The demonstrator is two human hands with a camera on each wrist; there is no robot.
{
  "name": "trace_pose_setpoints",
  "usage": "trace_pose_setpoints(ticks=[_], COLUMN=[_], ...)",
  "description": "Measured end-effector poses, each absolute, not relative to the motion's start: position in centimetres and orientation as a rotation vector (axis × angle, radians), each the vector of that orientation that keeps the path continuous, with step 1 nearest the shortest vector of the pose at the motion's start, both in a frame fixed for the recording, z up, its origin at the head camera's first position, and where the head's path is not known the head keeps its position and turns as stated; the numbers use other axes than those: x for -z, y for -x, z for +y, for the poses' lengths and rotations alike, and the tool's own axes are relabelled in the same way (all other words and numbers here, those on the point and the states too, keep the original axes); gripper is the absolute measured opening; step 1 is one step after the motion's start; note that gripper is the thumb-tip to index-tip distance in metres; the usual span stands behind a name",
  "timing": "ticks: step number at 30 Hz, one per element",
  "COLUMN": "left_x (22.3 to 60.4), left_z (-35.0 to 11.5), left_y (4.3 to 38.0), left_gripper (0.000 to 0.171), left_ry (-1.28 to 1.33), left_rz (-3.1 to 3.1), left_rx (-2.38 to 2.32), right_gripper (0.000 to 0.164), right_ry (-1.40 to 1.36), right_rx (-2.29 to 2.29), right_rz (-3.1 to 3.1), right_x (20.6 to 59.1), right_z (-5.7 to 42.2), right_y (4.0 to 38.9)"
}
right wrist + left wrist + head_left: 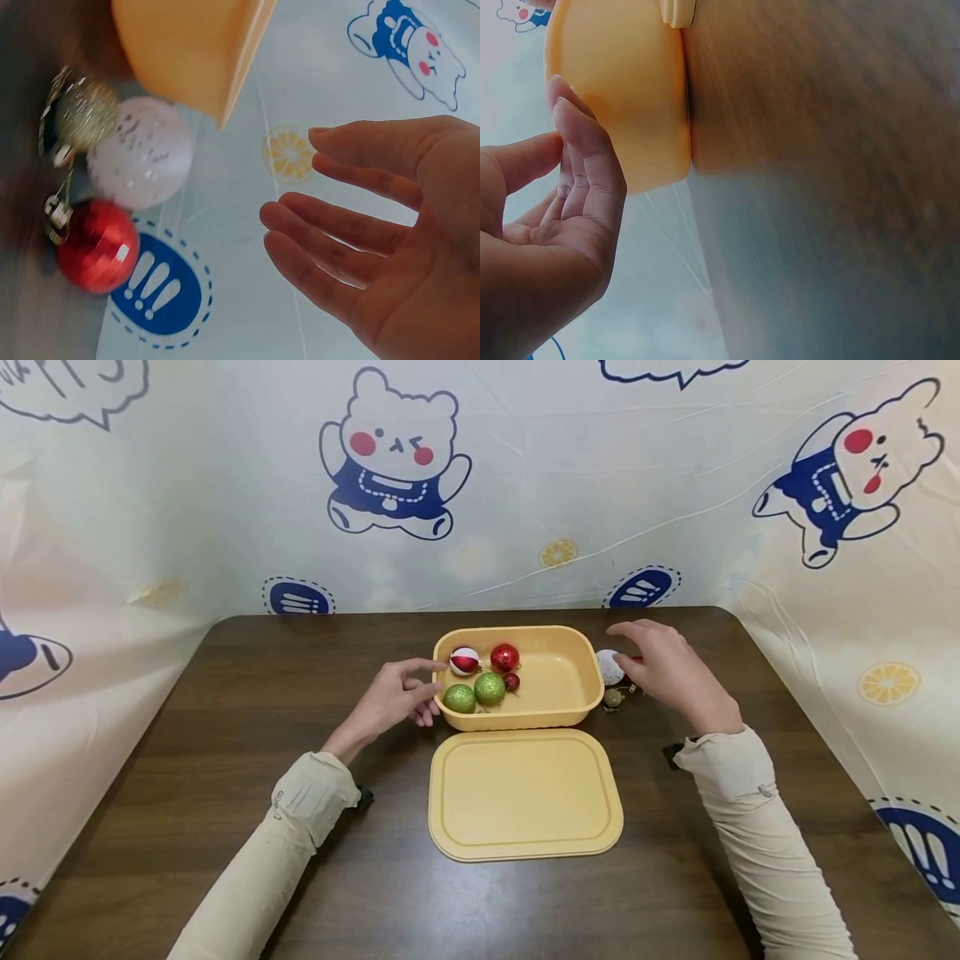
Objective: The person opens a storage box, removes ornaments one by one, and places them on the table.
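Note:
A yellow box (570,720) holds several Christmas baubles: a red-and-white one (464,661), two glittery green ones (490,688), a larger red one (505,657) and a small red one (512,682). At the box's left end is my left hand (393,697), its loosely bent fingers by the outer wall and rim. My right hand (671,668) hovers at the right with fingers spread and nothing in them. Below it lie a white speckled bauble (142,154), a shiny red bauble (97,246) and a small gold glitter bauble (88,115), beside the box's right end.
A flat yellow lid (525,795) lies on the dark wooden table (225,727), just in front of the box. Behind the table hangs a pale cloth (525,468) printed with cartoon bears. Both forearms wear light sleeves (247,877).

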State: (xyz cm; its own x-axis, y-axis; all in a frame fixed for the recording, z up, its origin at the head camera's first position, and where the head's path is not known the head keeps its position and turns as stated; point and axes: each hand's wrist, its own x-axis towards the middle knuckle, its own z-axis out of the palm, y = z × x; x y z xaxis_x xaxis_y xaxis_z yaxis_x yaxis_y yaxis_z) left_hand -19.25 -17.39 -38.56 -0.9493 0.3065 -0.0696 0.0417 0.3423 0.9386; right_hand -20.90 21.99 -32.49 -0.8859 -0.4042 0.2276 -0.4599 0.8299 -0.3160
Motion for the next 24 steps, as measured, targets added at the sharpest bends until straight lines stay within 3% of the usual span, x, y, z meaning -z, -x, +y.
trace_pose_setpoints(ticks=[24], left_x=[38.6], left_z=[-17.4], left_y=[19.3], left_gripper=[0.04], left_ry=[-0.315], left_rz=[2.367], left_rx=[-1.654], right_gripper=[0.038], right_ry=[-0.832], right_rx=[-0.522], right_rz=[-2.888], right_x=[33.3], right_z=[15.7], right_y=[21.5])
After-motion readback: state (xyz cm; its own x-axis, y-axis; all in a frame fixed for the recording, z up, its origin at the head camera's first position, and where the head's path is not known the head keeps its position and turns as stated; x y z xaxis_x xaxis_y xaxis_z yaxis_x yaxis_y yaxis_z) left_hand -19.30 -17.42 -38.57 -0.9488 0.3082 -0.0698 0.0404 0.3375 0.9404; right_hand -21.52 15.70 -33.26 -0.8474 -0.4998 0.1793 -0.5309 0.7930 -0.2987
